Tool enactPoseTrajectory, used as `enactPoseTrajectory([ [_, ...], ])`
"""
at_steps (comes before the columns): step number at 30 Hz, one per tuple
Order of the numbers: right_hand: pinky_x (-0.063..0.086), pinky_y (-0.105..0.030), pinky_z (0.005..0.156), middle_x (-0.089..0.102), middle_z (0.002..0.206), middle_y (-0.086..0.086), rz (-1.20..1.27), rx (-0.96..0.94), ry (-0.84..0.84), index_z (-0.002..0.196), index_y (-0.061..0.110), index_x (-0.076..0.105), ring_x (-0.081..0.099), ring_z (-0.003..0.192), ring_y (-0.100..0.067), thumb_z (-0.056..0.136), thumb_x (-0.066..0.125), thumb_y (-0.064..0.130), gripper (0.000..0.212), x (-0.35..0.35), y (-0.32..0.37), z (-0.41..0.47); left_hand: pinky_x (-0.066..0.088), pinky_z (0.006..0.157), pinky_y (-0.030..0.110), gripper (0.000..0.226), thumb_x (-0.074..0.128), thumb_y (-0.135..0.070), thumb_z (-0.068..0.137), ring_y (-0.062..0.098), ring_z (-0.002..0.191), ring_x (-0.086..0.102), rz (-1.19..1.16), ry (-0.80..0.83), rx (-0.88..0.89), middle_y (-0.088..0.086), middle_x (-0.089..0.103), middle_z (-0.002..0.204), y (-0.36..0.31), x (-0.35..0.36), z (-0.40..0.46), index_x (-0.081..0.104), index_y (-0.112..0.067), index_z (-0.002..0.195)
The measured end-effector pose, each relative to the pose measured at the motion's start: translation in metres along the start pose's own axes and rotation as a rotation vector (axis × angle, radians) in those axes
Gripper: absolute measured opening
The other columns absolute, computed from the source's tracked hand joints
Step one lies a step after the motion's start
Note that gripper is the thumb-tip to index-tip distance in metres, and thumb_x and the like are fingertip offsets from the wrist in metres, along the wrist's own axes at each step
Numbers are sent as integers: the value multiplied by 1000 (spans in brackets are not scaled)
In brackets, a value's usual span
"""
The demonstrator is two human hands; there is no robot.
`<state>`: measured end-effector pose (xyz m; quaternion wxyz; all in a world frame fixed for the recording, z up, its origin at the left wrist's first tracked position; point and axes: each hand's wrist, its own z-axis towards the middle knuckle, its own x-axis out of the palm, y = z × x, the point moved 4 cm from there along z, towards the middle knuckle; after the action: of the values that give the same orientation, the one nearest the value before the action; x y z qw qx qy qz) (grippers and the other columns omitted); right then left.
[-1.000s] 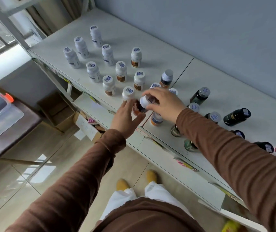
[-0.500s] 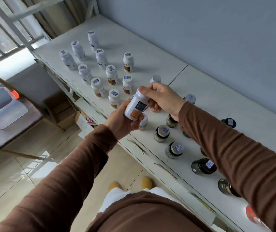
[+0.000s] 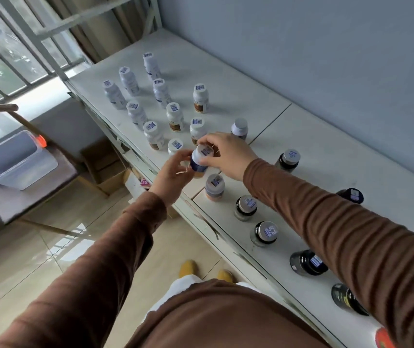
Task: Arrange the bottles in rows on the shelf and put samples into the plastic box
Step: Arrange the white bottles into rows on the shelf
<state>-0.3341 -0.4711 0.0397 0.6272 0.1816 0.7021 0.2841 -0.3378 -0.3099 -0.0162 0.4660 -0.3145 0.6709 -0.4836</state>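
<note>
A white-capped bottle with a blue band is held upright just above the front edge of the white shelf. My right hand grips it at the cap from the right. My left hand holds its body from the left. Several white bottles stand in rows on the shelf's left half. Dark glass bottles stand in a line along the front edge to the right. The clear plastic box with orange clips sits on a low table at the far left.
A grey wall runs behind the shelf. Open cardboard boxes sit on the floor under the shelf's left end. A window with bars is at the upper left. A red lid lies at the shelf's near right end.
The bottle went from tilted in both hands to upright and lower, near the shelf's front edge. The camera view shifted, bringing the box and window further into view.
</note>
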Motion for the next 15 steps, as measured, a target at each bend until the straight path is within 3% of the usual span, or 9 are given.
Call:
enactPoseTrajectory([
  [3, 47, -35, 90, 62, 119, -2, -125, -1, 41, 121, 21, 61, 58, 104, -20, 84, 68, 29, 39, 17, -1, 11, 52, 91, 35, 39, 63, -4, 87, 14, 103, 59, 313, -5, 2, -3, 60, 116, 13, -12, 5, 57, -24, 120],
  [6, 45, -34, 88, 59, 122, -3, -220, 23, 103, 125, 23, 58, 56, 107, -23, 86, 66, 29, 40, 31, -7, 17, 50, 95, 36, 44, 67, -15, 86, 18, 108, 57, 579, 47, 32, 0, 58, 123, 15, -17, 8, 55, -20, 127],
  [11, 43, -33, 90, 57, 124, -3, -235, 42, 140, 126, 21, 58, 55, 108, -22, 85, 67, 24, 41, 44, -11, 18, 43, 96, 32, 48, 68, -26, 85, 20, 114, 53, 790, 63, 135, -2, 55, 129, 6, -18, 13, 52, -22, 130],
  [15, 45, -35, 94, 55, 129, -2, -229, 39, 151, 130, 23, 54, 55, 113, -23, 85, 68, 25, 48, 47, -8, 16, 46, 93, 34, 47, 67, -27, 85, 21, 111, 51, 847, 25, 213, -2, 56, 125, -3, -22, 16, 52, -24, 130],
])
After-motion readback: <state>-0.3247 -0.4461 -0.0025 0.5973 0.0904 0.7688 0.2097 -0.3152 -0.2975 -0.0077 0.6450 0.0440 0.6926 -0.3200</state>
